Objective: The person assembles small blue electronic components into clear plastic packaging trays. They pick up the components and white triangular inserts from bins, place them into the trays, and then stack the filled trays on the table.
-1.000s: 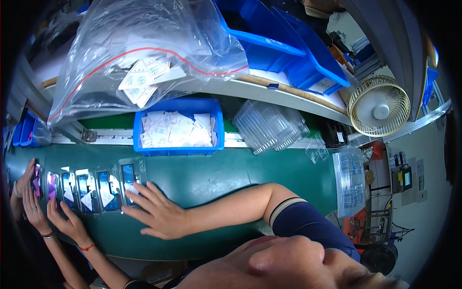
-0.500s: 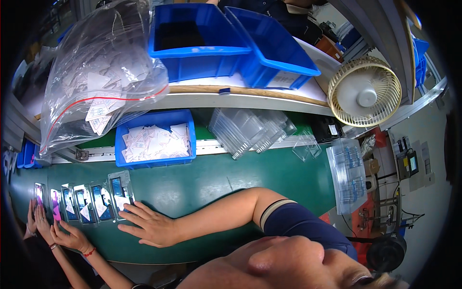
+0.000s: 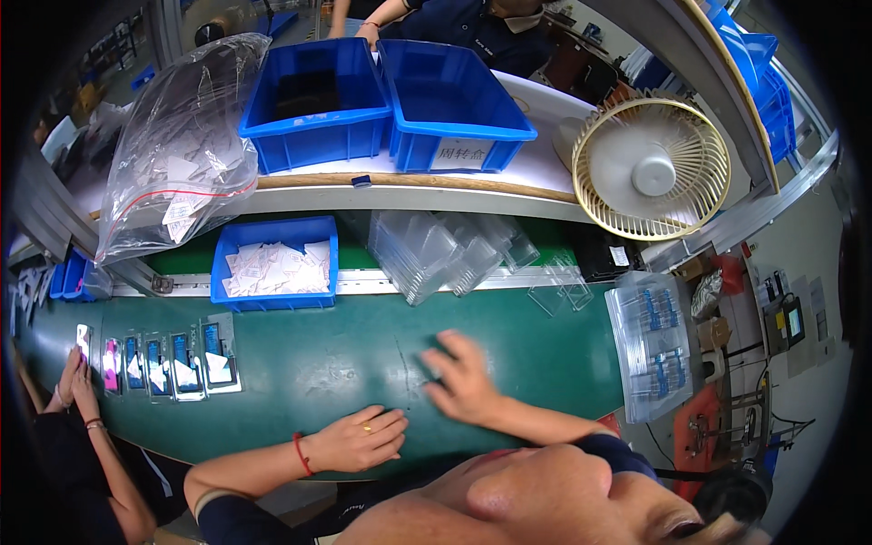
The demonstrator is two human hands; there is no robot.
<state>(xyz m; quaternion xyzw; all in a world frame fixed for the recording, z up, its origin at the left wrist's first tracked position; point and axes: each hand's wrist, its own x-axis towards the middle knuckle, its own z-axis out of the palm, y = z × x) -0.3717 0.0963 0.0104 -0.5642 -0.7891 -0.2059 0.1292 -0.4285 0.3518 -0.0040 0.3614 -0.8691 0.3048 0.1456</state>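
Observation:
My left hand [image 3: 359,440], with a red cord bracelet and a ring, rests low on the green worktable, fingers loosely extended and nothing seen in it. My right hand [image 3: 463,377] is held over the table to its right, slightly blurred, fingers apart and holding nothing visible. Well left of both hands is a row of several clear plastic packs; the nearest clear pack [image 3: 221,354] has a dark blue insert and a white triangular paper on it. A pack with a pink insert [image 3: 111,366] lies near the row's left end.
A blue bin [image 3: 274,302] of white papers stands at the table's back. Stacked clear trays [image 3: 427,254] are beside it, more trays [image 3: 652,341] at right. The shelf above bears a plastic bag [image 3: 182,173], two blue bins and a fan [image 3: 652,173]. A co-worker's hands [image 3: 74,386] are at far left.
Both my hands have come away from the row of packs and moved right to the middle of the table. The view has shifted a little. The co-worker's hands stay by the leftmost pack.

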